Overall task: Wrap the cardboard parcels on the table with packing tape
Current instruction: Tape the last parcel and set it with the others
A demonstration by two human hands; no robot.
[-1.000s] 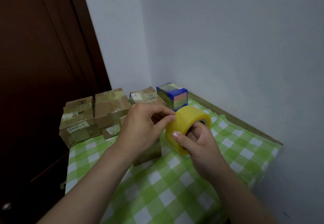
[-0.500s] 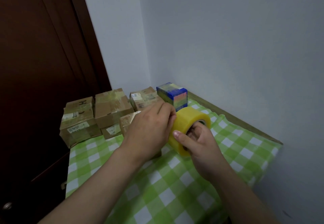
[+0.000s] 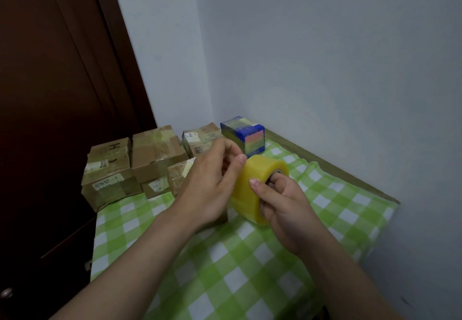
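Over table (image 3: 332, 194), right hand (image 3: 283, 211) gripping tape roll (image 3: 246, 194), left hand (image 3: 208, 185) pinching it

Left hand (image 3: 210, 187) rose — thumb on tape roll (image 3: 246, 202).

Seen from on the head, looking forward and down. Very close to the left hand (image 3: 210, 187) and the right hand (image 3: 282, 209), above the table (image 3: 225, 269). Facing the corner of the walls (image 3: 325, 69), with the door (image 3: 50, 94) to the left. Just one wide view.
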